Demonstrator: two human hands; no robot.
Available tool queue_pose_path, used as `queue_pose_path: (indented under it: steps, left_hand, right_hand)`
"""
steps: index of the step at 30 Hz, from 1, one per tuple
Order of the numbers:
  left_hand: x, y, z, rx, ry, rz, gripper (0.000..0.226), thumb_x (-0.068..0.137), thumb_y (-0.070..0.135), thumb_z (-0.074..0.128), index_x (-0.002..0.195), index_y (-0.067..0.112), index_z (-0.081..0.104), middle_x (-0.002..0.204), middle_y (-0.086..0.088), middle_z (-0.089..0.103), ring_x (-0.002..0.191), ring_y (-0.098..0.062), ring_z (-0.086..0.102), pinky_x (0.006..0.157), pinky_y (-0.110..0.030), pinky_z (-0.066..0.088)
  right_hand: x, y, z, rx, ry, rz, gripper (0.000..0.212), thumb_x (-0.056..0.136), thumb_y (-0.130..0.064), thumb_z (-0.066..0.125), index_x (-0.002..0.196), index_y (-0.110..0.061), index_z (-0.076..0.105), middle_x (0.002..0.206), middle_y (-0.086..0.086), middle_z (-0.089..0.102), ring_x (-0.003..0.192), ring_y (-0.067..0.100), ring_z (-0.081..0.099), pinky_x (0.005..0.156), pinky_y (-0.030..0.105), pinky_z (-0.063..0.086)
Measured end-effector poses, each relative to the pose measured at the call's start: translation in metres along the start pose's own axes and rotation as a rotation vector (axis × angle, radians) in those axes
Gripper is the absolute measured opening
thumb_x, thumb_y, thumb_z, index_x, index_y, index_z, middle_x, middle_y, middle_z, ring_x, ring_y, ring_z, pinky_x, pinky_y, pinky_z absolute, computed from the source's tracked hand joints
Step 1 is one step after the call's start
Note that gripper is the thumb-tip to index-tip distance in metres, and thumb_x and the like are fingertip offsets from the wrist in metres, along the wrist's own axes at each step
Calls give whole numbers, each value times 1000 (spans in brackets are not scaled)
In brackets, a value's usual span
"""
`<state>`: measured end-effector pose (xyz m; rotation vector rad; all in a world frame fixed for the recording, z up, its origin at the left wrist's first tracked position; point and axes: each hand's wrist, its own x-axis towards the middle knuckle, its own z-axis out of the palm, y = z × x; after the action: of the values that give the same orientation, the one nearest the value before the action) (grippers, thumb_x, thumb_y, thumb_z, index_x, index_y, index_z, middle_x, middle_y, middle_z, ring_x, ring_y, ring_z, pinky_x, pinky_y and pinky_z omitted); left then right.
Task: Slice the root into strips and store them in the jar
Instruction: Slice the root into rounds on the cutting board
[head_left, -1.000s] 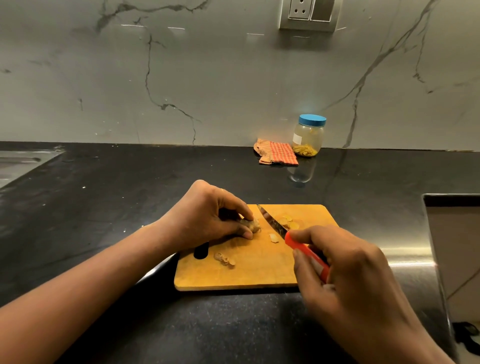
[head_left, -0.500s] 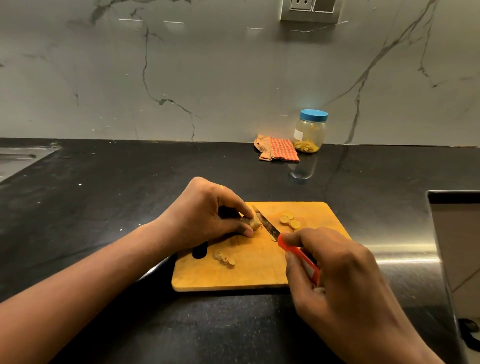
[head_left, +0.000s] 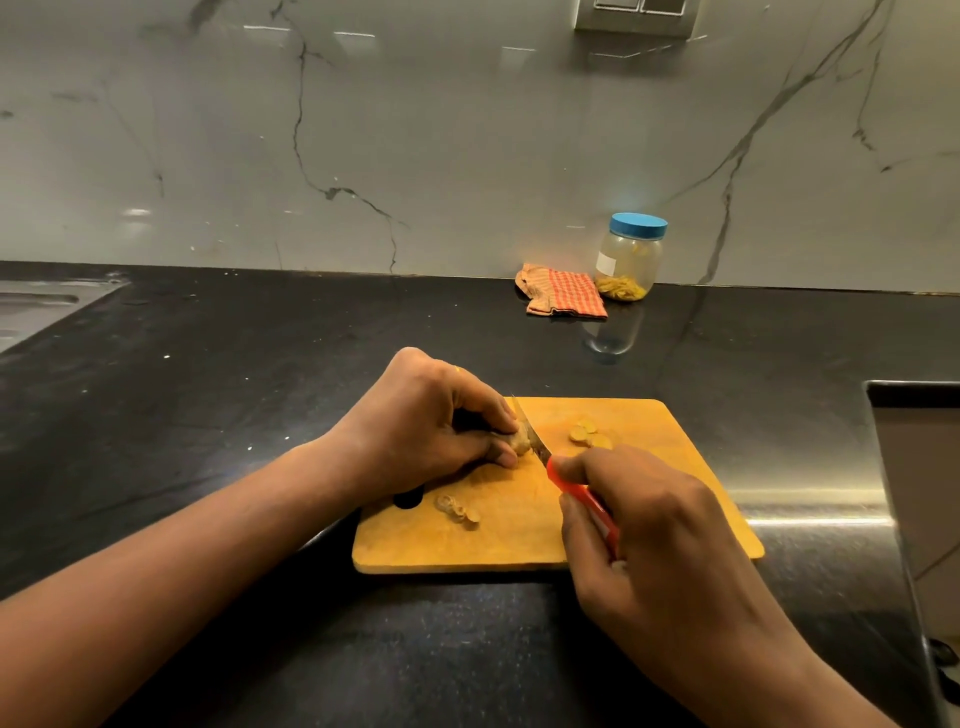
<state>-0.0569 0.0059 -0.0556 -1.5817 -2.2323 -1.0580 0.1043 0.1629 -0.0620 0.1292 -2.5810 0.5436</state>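
Left hand (head_left: 436, 421) is curled over the root (head_left: 519, 441), thumb and fingertips pinching the knobbly stub down onto the wooden cutting board (head_left: 519, 545); only the pale tip of the root pokes out past the fingers, on the side facing the other hand. Right hand (head_left: 670, 540) is wrapped round the red-handled knife (head_left: 587, 506), forefinger laid forward near where the handle meets the steel; the blade runs diagonally away from that hand and its edge sits right against the exposed end of the root; whether it has bitten in, I can't tell.

Just beyond the right knuckles, a little cluster of yellow round slices (head_left: 587, 435) lies on the board, apart from the blade; below the left hand, near its wrist, a small heap of paler trimmings (head_left: 457, 510) sits beside the board's dark hanging hole (head_left: 408, 500).

The board lies flat on a black speckled countertop (head_left: 260, 389); a brushed steel strip (head_left: 815, 519) shows on the outer side of the right hand, at the board's right edge.

Well beyond both hands, against the veined marble wall (head_left: 415, 130), stands the jar (head_left: 629, 265); upright, blue lid (head_left: 638, 225) on, yellow strips heaped in its bottom; a red-checked cloth (head_left: 563, 291) lies crumpled just to its left. Far out past the left forearm, a steel drainboard (head_left: 36, 306) meets the counter's edge; high on the wall above the jar, a switch plate (head_left: 634, 15).
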Motion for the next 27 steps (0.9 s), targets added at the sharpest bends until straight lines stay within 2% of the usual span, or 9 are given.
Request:
queue_pose_path:
  steps: [6, 9, 14, 18, 23, 27]
  left_hand:
    - [-1, 1, 1, 4, 2, 1, 19, 74, 21, 84, 90, 12, 80, 93, 2, 77, 89, -2, 72, 79, -20, 59]
    - [-2, 1, 1, -9, 15, -20, 20, 74, 21, 84, 91, 13, 80, 94, 3, 76, 88, -2, 72, 80, -20, 58]
    - [-3, 2, 2, -5, 15, -14, 19, 74, 18, 83, 91, 11, 79, 95, 1, 76, 88, -5, 73, 78, -20, 59]
    - [-3, 1, 3, -6, 8, -4, 18, 74, 16, 84, 91, 11, 79, 95, 1, 76, 89, -4, 72, 79, -20, 59]
    - [-5, 1, 3, -25, 40, -32, 20, 72, 16, 85, 90, 11, 79, 93, 1, 76, 88, -2, 72, 79, -20, 59]
    - [-5, 1, 3, -27, 29, -29, 19, 72, 14, 85, 90, 12, 79, 93, 1, 76, 89, -2, 72, 79, -19, 58]
  right_hand:
    - [15, 1, 7, -44, -3, -6, 11, 83, -12, 65, 93, -16, 64, 82, -1, 61, 69, 10, 54, 58, 25, 47]
    - [9, 1, 5, -26, -53, -7, 17, 82, -10, 68, 97, -16, 64, 84, -4, 61, 71, 7, 55, 59, 14, 43]
    - [8, -1, 4, -6, -17, -5, 19, 82, -11, 68, 100, -17, 66, 85, -4, 62, 71, 7, 56, 58, 19, 48]
    - [17, -1, 9, -20, -2, 5, 10, 85, -13, 62, 94, -15, 63, 81, -1, 58, 70, 12, 53, 61, 31, 48]
    - [7, -3, 5, -33, -76, 3, 16, 86, -12, 63, 101, -16, 63, 85, -2, 58, 72, 10, 53, 61, 24, 47]
    - [11, -4, 5, -16, -52, 7, 15, 86, -13, 61, 101, -16, 64, 88, -1, 61, 76, 11, 54, 65, 27, 48]
